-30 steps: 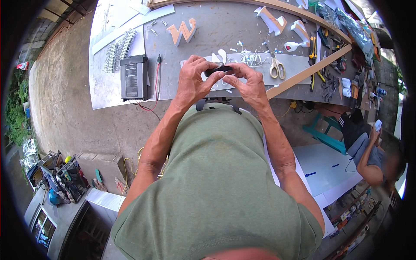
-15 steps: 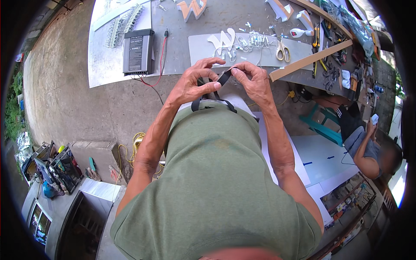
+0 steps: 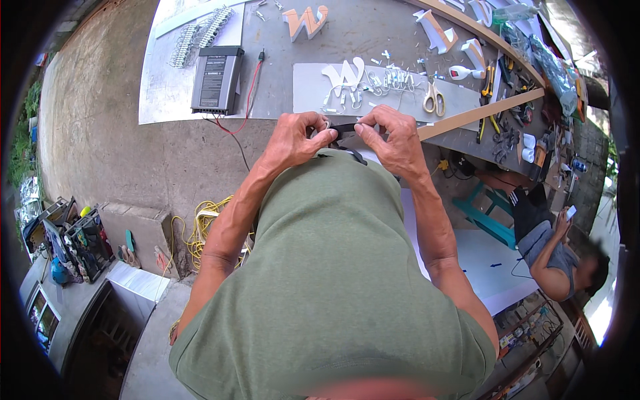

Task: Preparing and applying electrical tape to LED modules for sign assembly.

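A short length of black strap (image 3: 345,128) is stretched between my two hands, just in front of my waist. My left hand (image 3: 298,139) pinches its left end between thumb and curled fingers. The other end is gripped by the thumb and forefinger of my right hand (image 3: 395,141). More black strap hangs just below, against my green shirt. Beyond my hands, on the table, a white letter-shaped piece (image 3: 344,75) lies on a grey sheet (image 3: 310,93) with a tangle of small wired light modules (image 3: 393,81). Scissors (image 3: 434,100) rest to the right of them.
A black power supply box (image 3: 217,81) with red and black wires sits at the table's left. Wooden strips (image 3: 490,112), pliers and loose tools crowd its right side. Another person (image 3: 557,257) sits at the right holding a phone. Yellow cord (image 3: 201,227) lies coiled on the floor.
The black strap has gone from slanted to nearly level between my hands. My left fingers have curled in around their end. The whole view has shifted slightly.
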Available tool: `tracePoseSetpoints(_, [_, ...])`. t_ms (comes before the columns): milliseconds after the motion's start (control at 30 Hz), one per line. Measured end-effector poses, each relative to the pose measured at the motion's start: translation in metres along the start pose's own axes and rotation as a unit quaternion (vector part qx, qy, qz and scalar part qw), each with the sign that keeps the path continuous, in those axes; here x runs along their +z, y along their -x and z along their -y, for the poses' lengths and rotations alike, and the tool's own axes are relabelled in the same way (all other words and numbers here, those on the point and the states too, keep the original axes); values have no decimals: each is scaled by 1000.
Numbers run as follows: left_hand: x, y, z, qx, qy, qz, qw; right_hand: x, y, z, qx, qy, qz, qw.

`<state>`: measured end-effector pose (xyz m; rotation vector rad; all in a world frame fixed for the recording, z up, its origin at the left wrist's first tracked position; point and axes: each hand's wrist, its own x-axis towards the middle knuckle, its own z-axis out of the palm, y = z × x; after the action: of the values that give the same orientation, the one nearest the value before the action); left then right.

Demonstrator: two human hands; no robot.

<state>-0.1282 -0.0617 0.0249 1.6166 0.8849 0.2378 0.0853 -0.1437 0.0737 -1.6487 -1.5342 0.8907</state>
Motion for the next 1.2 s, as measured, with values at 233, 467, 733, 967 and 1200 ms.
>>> tracePoseSetpoints(233, [7,-34,-34,-84,34,118,989,-41,-13,-48,136,-128,13,982])
tracePoseSetpoints(467, [40,-56,-28,34,140,169,975,-71,-19,-94,102,-154,93,978])
tracePoseSetpoints(733, [47,-78,-54,-87,129,141,978,-88,-29,-126,89,-205,132,966])
tracePoseSetpoints(967, [54,-88,-57,39,169,58,983,-94,-49,-129,94,-187,156,965])
tracePoseSetpoints(1200, [35,-117,-73,35,25,168,985,-95,-70,-133,99,-189,143,966])
